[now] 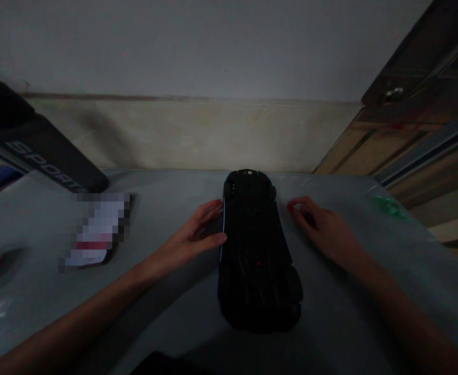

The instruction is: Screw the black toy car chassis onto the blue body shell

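Note:
A dark toy car lies upside down on the grey table, its black underside and wheels facing up. A small red dot shows on that underside, towards the near end. My left hand is at the car's left side, thumb and fingers apart, fingertips at its edge without wrapping round it. To the right of the car and apart from it, my right hand rests low over the table with thumb and forefinger brought together. Something small and red shows at those fingertips; it is too small to name.
A phone, blurred out, lies on the table at left. Behind it leans a dark cylinder marked SPORT. A green crumpled wrapper sits near the right edge. The wall borders the back; a wooden door stands at right.

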The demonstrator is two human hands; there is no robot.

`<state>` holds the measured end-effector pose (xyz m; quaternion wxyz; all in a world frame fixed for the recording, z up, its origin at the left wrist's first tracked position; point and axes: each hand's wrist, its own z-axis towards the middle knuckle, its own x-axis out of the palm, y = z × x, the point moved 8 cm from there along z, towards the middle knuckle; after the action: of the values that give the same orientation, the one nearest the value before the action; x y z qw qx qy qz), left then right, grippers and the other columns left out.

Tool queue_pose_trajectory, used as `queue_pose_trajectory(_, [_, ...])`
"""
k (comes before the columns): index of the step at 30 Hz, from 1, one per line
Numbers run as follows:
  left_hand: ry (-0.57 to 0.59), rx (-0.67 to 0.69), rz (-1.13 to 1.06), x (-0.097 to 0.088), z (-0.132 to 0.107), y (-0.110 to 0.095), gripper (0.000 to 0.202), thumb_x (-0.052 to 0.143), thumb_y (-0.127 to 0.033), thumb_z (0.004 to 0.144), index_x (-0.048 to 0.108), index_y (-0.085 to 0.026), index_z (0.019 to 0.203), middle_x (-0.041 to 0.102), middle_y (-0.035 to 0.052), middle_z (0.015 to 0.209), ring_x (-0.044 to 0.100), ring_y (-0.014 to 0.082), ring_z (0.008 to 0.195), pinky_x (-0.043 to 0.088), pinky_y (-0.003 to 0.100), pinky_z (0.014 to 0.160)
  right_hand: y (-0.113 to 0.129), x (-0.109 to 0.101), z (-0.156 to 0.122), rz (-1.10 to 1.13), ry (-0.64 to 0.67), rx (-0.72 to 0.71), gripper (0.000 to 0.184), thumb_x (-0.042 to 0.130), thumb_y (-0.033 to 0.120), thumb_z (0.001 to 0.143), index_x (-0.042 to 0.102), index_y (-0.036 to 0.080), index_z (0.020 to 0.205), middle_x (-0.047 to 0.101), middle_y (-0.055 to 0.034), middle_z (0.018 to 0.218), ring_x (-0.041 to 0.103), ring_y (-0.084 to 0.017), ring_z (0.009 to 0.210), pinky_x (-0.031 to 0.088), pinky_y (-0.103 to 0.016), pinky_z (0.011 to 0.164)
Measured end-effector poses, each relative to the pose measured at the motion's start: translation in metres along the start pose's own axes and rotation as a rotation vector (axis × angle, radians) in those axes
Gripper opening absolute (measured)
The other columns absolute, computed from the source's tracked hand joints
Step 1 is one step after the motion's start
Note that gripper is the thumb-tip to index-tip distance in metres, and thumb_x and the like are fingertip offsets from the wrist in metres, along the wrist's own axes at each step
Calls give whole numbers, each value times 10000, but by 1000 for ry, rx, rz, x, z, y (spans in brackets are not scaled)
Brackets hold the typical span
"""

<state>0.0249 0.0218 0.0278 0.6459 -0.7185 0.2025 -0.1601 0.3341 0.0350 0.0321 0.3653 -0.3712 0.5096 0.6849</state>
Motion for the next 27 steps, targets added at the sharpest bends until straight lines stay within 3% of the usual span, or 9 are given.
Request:
queue_pose_trajectory(14, [-10, -39, 19, 1, -2, -2, 887, 861, -488, 954, 444, -341, 1723, 358, 99, 1925, 259, 367, 1806, 218, 625, 1465, -3, 0, 0, 2, -9, -11, 348, 458, 493, 1139, 680, 271, 1290, 745, -16, 793, 730, -247, 633, 446, -363, 606])
queue_pose_trajectory(27, [-23, -30, 13, 1, -2, -2, 883, 862, -501, 961, 454, -339, 1727, 388, 98, 1913, 250, 378, 1807, 191, 628, 1470, 3, -3, 0, -18, 0, 0, 341, 450, 476, 1150, 685, 265, 1279, 769, -35, 807, 738, -249, 647, 483, -362, 624])
